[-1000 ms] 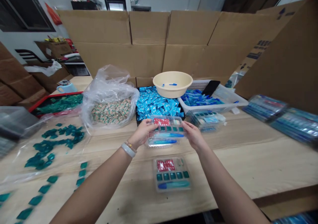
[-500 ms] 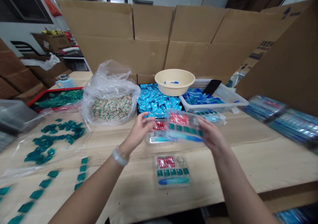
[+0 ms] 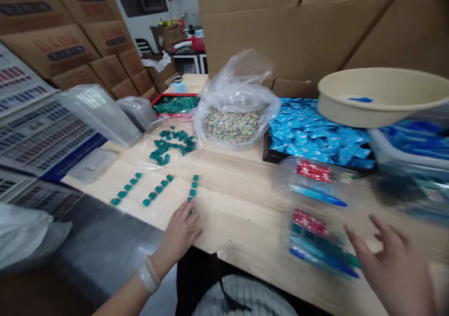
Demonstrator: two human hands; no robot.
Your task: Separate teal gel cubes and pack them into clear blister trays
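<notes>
Two clear plastic trays [image 3: 317, 241] lie toward the desk's [image 3: 238, 225] right side, one nearer the front edge, both blurred, red packets and blue strips showing. Right hand [image 3: 389, 271] open, fingers spread, grasping nothing, just beside the nearer tray. Left hand [image 3: 180, 234] released, resting by the front edge near a row of teal sachets [image 3: 192, 190]. Cartons [image 3: 66, 52] at left: dark label bands, lettering too blurred to read. Beige bowl [image 3: 379, 96] sits partly over blue sachets [image 3: 315, 136].

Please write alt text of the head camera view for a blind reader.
On a wooden table, the left hand rests beside rows of small teal packets, while the blurred, open right hand hovers by clear plastic trays holding red, teal and blue items.
</notes>
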